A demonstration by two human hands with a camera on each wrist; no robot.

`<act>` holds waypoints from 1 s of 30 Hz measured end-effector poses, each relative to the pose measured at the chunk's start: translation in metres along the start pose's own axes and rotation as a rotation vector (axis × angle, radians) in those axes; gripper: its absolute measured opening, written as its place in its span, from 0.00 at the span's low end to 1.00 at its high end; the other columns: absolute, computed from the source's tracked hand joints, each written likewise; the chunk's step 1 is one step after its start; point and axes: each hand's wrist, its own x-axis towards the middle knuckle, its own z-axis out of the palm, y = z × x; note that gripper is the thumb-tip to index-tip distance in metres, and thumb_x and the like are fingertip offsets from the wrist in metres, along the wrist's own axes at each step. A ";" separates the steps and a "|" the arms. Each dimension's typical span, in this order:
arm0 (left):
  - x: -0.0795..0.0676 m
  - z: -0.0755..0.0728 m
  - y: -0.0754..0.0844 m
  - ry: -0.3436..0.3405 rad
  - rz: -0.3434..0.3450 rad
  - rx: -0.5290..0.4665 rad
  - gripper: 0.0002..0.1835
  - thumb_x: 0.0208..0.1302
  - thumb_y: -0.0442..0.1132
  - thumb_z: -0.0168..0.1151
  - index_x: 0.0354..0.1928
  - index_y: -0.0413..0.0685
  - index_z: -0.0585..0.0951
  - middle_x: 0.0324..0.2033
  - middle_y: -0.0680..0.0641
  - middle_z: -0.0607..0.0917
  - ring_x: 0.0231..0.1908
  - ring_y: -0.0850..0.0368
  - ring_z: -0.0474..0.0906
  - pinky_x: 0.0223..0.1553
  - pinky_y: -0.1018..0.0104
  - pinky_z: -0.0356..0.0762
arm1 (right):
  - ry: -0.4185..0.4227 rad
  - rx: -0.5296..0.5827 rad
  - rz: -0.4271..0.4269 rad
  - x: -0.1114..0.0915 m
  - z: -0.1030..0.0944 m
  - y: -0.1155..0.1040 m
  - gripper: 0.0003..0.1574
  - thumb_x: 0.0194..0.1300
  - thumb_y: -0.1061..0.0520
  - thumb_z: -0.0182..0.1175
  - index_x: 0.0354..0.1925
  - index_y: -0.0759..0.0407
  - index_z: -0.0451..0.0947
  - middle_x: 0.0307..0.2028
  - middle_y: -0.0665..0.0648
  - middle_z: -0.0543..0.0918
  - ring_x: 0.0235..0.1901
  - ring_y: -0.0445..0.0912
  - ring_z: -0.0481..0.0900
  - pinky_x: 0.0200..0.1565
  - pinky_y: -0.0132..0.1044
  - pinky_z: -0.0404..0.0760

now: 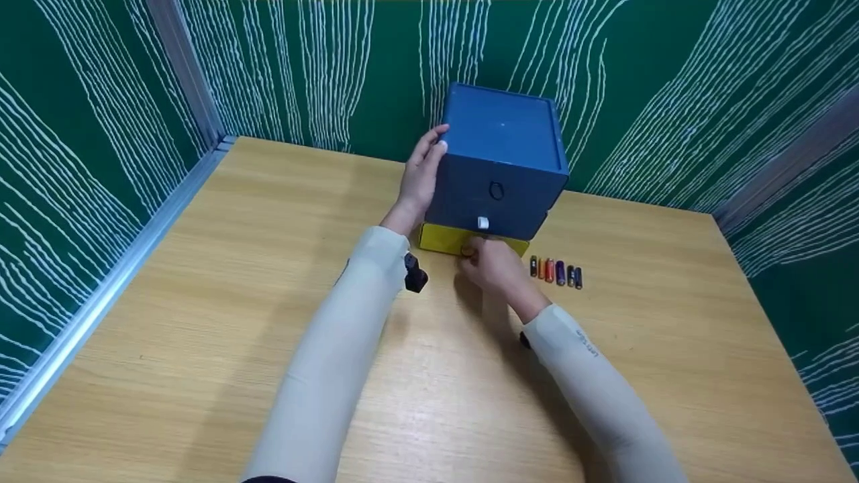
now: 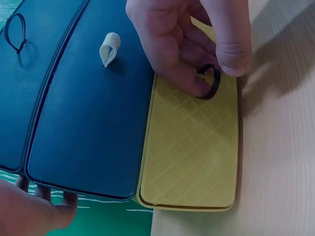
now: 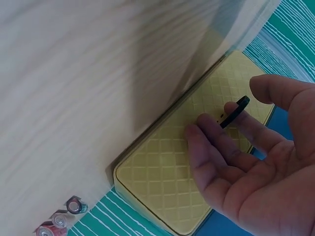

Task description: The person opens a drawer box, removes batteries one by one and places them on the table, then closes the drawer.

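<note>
A stack of drawers stands at the back of the table, with a blue top box [image 1: 500,127] over a yellow bottom drawer [image 1: 439,237]. My left hand [image 1: 421,174] rests against the left side of the blue part, fingers extended along it. At the yellow drawer front, my right hand [image 1: 495,265] has its index finger hooked through a black loop pull [image 2: 215,82]; the thumb [image 3: 275,91] stays apart from the loop in the right wrist view. The yellow drawer looks closed, its front in line with its frame.
Several batteries [image 1: 550,270] lie in a row on the table [image 1: 235,282], right of the drawers. A white loop pull [image 1: 483,223] and another black loop [image 1: 496,191] are on the blue fronts. Green walls with white lines [image 1: 389,74] surround the table.
</note>
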 end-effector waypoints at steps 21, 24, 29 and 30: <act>-0.006 0.002 0.002 0.083 0.029 -0.038 0.20 0.64 0.46 0.44 0.58 0.57 0.66 0.60 0.56 0.64 0.57 0.62 0.60 0.59 0.61 0.58 | -0.036 -0.009 -0.002 -0.001 0.008 -0.001 0.16 0.57 0.49 0.54 0.43 0.52 0.72 0.37 0.52 0.74 0.33 0.48 0.70 0.37 0.40 0.72; -0.006 0.002 0.003 0.086 0.028 -0.034 0.20 0.64 0.46 0.43 0.58 0.57 0.66 0.60 0.56 0.64 0.57 0.62 0.60 0.58 0.61 0.58 | -0.024 -0.031 -0.011 -0.002 0.007 -0.001 0.16 0.57 0.48 0.54 0.44 0.51 0.72 0.37 0.52 0.74 0.33 0.48 0.70 0.38 0.40 0.72; -0.001 0.000 -0.008 0.065 0.061 0.008 0.20 0.63 0.48 0.45 0.58 0.61 0.66 0.60 0.57 0.64 0.57 0.63 0.60 0.58 0.62 0.59 | 0.003 -0.048 -0.005 -0.010 0.000 0.000 0.21 0.56 0.45 0.55 0.48 0.49 0.70 0.40 0.52 0.75 0.36 0.48 0.72 0.39 0.42 0.74; -0.001 -0.001 -0.012 0.060 0.071 0.061 0.21 0.62 0.50 0.46 0.58 0.64 0.65 0.60 0.57 0.63 0.57 0.63 0.60 0.58 0.61 0.59 | 0.008 -0.043 0.002 -0.014 -0.003 0.000 0.23 0.56 0.45 0.55 0.50 0.49 0.69 0.43 0.52 0.75 0.37 0.48 0.72 0.41 0.43 0.74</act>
